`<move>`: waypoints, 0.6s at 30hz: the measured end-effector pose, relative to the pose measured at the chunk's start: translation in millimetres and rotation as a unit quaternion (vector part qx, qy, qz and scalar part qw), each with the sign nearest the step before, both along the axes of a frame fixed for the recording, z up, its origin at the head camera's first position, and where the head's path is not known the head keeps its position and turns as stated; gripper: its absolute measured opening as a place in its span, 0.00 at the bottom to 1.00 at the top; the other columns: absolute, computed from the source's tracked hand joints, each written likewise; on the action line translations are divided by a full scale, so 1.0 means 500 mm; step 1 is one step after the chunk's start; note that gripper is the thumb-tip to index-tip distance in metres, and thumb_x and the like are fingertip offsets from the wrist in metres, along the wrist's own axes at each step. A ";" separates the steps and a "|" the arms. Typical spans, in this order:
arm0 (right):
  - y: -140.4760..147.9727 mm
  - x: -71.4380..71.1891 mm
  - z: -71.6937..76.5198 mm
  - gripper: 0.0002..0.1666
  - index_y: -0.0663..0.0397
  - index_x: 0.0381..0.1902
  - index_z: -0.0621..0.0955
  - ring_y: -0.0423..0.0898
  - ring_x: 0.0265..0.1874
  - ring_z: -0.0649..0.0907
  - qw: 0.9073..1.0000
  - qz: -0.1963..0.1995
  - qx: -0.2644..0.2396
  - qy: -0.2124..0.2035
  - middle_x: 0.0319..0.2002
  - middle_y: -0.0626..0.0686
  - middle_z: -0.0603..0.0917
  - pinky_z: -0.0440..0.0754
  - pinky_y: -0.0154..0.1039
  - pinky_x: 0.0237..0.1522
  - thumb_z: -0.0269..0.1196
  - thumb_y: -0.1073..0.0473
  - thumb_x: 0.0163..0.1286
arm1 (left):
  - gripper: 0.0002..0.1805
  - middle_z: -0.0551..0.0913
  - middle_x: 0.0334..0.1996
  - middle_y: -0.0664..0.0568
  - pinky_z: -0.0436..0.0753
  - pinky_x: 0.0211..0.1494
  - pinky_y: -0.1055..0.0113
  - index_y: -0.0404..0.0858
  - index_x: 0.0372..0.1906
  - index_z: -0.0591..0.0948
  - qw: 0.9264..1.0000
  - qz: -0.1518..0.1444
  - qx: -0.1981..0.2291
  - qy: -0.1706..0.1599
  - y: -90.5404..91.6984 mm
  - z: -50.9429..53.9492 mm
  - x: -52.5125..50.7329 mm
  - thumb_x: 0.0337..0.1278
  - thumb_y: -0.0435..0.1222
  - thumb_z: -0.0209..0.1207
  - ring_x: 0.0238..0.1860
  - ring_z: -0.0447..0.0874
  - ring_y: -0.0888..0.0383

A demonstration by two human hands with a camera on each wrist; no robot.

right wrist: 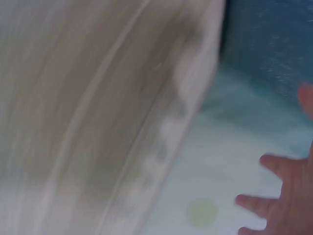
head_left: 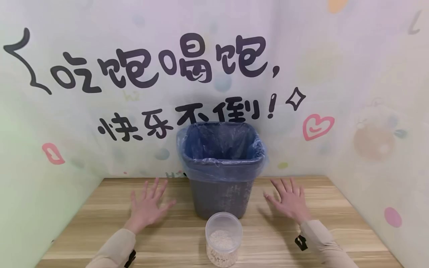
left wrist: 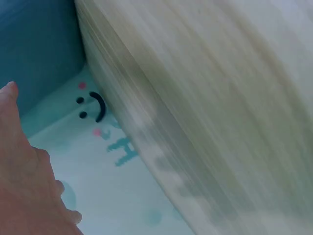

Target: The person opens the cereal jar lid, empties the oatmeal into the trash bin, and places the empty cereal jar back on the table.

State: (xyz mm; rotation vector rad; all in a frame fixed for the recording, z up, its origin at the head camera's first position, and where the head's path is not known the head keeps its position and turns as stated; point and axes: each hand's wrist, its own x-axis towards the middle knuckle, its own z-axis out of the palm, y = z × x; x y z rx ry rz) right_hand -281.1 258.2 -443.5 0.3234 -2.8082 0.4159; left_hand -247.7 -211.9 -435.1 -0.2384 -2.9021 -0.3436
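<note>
My left hand (head_left: 147,209) is spread over the wooden table, left of a dark trash can (head_left: 219,197). On the can's other side, my right hand (head_left: 291,201) also has its fingers spread. Neither hand holds anything. A translucent bluish plastic bag (head_left: 222,169) lines the can and folds over its rim. In front of the can stands a clear round plastic jar (head_left: 223,238), partly filled with small pale grains. The left wrist view catches part of the left hand (left wrist: 32,181) beside the can's side. Part of the right hand (right wrist: 293,196) shows at that view's edge.
The wooden tabletop (head_left: 174,242) reaches back to a pale printed wall (head_left: 140,33) with large black characters. Side walls rise to the left and right. Both wrists wear black straps below beige sleeves (head_left: 115,247).
</note>
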 end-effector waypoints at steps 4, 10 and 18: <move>-0.008 0.016 0.007 0.36 0.59 0.65 0.72 0.73 0.63 0.61 0.999 0.015 -0.031 0.036 0.59 0.70 0.73 0.58 0.72 0.58 0.58 0.41 0.68 | 0.43 0.45 0.75 0.44 0.30 0.62 0.28 0.46 0.75 0.57 1.000 -0.027 0.006 0.006 0.017 -0.001 0.015 0.61 0.63 0.49 0.73 0.37 0.35; -0.021 0.045 0.030 0.31 0.65 0.58 0.75 0.69 0.49 0.77 0.995 0.050 -0.082 0.032 0.49 0.68 0.80 0.73 0.65 0.49 0.62 0.47 0.67 | 0.45 0.43 0.76 0.43 0.32 0.63 0.29 0.43 0.74 0.60 0.997 -0.069 0.035 0.008 0.044 0.004 0.052 0.58 0.64 0.52 0.73 0.37 0.35; -0.049 0.083 0.026 0.17 0.59 0.52 0.78 0.49 0.43 0.83 0.974 0.157 -0.165 0.006 0.41 0.50 0.84 0.80 0.54 0.45 0.63 0.58 0.68 | 0.47 0.52 0.71 0.31 0.46 0.61 0.26 0.36 0.72 0.61 0.985 -0.137 0.097 -0.030 0.067 0.009 0.104 0.51 0.54 0.66 0.69 0.51 0.30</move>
